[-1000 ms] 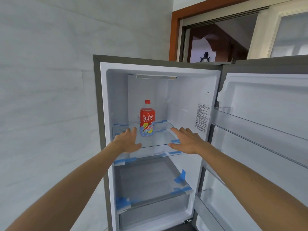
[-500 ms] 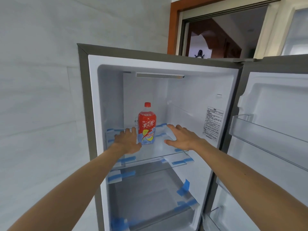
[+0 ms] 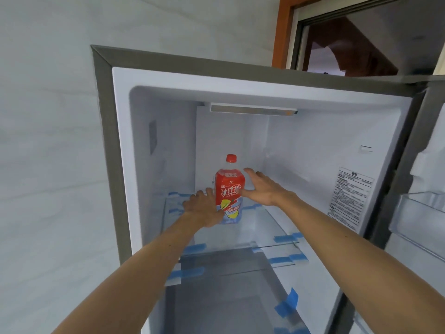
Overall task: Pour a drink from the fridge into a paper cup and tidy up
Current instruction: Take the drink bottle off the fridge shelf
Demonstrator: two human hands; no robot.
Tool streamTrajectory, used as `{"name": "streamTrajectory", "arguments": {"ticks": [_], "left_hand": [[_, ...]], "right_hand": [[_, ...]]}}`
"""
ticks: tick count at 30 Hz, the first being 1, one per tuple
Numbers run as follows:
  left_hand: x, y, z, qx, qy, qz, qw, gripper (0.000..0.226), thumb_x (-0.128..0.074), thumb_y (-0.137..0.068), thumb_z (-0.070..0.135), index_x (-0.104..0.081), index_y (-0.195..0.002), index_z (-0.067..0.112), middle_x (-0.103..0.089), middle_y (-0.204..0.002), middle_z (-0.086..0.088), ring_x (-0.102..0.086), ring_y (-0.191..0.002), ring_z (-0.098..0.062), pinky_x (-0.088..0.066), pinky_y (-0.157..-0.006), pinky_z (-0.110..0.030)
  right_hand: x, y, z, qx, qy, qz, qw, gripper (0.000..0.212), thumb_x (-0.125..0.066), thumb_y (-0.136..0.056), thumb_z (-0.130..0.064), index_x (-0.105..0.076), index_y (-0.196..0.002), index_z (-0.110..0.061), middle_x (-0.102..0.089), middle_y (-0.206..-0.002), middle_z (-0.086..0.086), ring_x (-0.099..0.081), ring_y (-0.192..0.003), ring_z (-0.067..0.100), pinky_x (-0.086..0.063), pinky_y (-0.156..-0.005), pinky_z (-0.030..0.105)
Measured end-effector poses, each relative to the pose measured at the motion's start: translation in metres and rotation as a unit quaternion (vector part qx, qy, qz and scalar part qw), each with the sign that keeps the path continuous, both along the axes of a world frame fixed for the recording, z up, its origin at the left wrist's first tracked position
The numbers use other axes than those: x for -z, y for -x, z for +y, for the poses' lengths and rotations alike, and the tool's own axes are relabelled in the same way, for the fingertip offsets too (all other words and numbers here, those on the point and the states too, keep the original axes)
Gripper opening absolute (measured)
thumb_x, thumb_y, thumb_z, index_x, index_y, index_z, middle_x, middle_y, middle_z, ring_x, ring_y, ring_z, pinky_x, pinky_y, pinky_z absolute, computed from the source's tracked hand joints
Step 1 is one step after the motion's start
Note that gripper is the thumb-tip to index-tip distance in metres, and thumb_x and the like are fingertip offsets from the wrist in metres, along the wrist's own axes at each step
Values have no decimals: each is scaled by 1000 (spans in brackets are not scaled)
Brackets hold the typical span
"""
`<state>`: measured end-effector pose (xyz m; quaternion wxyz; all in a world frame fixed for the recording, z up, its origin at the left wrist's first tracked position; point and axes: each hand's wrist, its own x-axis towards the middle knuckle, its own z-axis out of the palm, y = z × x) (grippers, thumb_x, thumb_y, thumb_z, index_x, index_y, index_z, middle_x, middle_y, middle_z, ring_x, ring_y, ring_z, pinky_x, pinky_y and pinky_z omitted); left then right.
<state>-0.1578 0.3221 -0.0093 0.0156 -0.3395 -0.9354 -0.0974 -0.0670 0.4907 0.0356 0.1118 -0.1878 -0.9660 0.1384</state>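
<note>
A drink bottle (image 3: 230, 189) with a red cap and red label stands upright on the top glass shelf (image 3: 260, 225) of the open fridge (image 3: 120, 165). Both my arms reach inside. My left hand (image 3: 204, 208) is at the bottle's lower left side, fingers extended, its thumb edge against the label. My right hand (image 3: 262, 189) is at the bottle's right side, fingers straight and spread, reaching past the bottle's shoulder. Neither hand is closed round the bottle. No paper cup is in view.
Blue tape marks the shelf edges, and a second glass shelf (image 3: 240, 266) lies below. The fridge door (image 3: 428, 201) stands open at the right with clear door bins. A grey wall (image 3: 48, 141) is on the left and a wooden door frame (image 3: 281, 32) above.
Both hands have moved deeper into the fridge, from the shelf's front edge to either side of the bottle. The camera has come closer to the fridge.
</note>
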Motion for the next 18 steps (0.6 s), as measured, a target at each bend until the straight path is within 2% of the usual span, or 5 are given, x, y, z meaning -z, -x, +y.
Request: {"name": "streamTrajectory", "arguments": {"ticks": [3,7,13,18], "left_hand": [[4,6,4,-20,17,-5,1000,80,-46,-96,58,-16,-153,10,-34,-152,-19,-38,-139,-37,-39,-110,-50],[11,14,9,-41,40,-16,998,86,-39,-98,60,-4,-157,8,-18,-162,-20,-28,-146,-39,-30,-115,-52],[22,26,13,-53,18,-34,998,87,-39,-97,61,-5,-158,9,-19,-162,-21,-29,-145,-40,-31,-114,-51],[31,37,13,-65,-74,-105,990,86,-43,-95,61,-10,-157,13,-34,-158,-18,-41,-140,-39,-41,-110,-52]], "right_hand": [[4,21,8,-38,53,23,998,81,-59,-90,-55,-17,-152,-24,-41,-150,13,-49,-130,33,-43,-106,48],[10,41,15,-83,145,46,985,91,-70,-83,-52,-16,-151,-27,-47,-145,11,-56,-124,30,-49,-101,51],[17,54,27,-141,245,84,955,91,-81,-77,-36,-24,-147,-26,-53,-138,4,-60,-118,24,-53,-97,50],[21,56,31,-143,275,134,941,76,-82,-76,-28,-39,-139,-20,-56,-136,6,-61,-116,26,-53,-96,51]]}}
